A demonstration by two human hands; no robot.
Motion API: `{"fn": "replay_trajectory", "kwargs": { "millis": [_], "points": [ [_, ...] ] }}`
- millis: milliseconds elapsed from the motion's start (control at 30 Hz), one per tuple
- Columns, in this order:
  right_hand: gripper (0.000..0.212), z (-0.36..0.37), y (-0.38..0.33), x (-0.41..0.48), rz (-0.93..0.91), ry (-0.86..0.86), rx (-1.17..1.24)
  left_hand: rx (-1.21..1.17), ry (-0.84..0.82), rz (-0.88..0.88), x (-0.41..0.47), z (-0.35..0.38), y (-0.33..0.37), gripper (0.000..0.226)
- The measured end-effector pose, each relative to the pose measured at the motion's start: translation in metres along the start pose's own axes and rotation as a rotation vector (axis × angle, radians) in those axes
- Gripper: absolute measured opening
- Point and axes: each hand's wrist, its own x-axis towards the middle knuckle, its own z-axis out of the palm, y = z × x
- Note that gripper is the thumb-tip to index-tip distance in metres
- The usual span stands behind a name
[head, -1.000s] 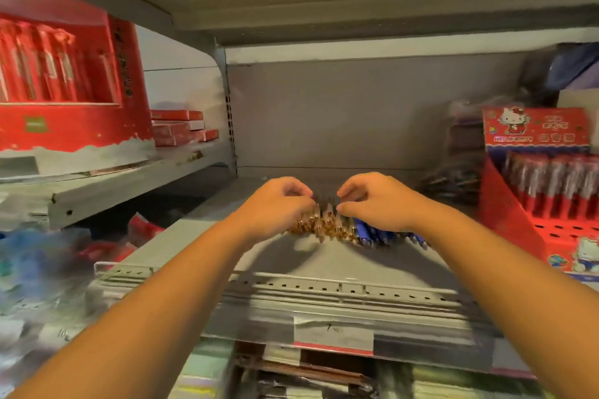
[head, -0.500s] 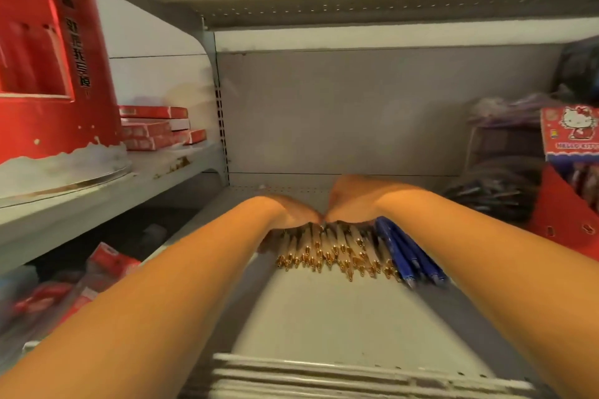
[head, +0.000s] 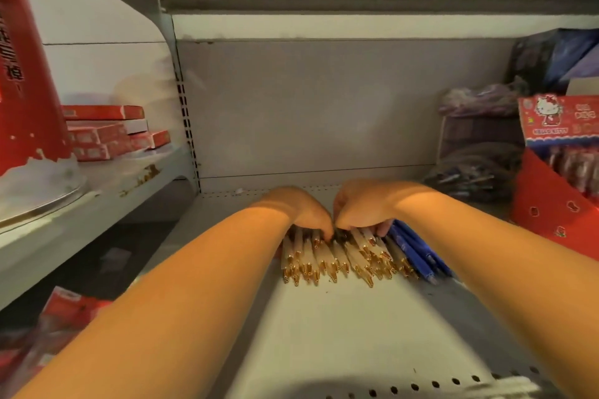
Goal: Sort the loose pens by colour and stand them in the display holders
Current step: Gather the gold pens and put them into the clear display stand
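Together, left hand [head: 301, 209] and right hand [head: 366, 204] on the grey shelf [head: 324, 334], fingers curled round white pens [head: 324, 259] (gold tips nearest), blue pens [head: 418, 249] just beside.

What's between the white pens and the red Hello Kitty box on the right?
Head view: blue pens lie flat against the white pens; beyond them the right arm hides the shelf.

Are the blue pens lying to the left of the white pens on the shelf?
No: the blue pens lie along the right side of the white pens, by the right hand.
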Motion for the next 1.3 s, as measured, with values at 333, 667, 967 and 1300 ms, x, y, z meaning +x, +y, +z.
{"fn": "replay_trajectory", "kwargs": {
  "millis": [333, 667, 967, 1300],
  "points": [
    [0.012, 0.008, 0.006, -0.011, -0.108, 0.096, -0.029, 0.220, 0.003, 0.076, 0.005, -0.005, 0.000, 0.017],
    [0.011, 0.001, 0.004, -0.016, -0.160, 0.234, 0.108, 0.267, -0.016, 0.033, 0.010, 0.001, 0.006, 0.019],
    [0.003, -0.001, 0.005, -0.016, -0.105, 0.236, 0.330, 0.365, -0.081, -0.012, 0.007, 0.005, 0.014, 0.016],
    [0.012, 0.003, 0.003, -0.023, -0.118, 0.276, 0.436, 0.252, -0.095, -0.078, -0.005, 0.012, -0.002, 0.016]
  ]
}}
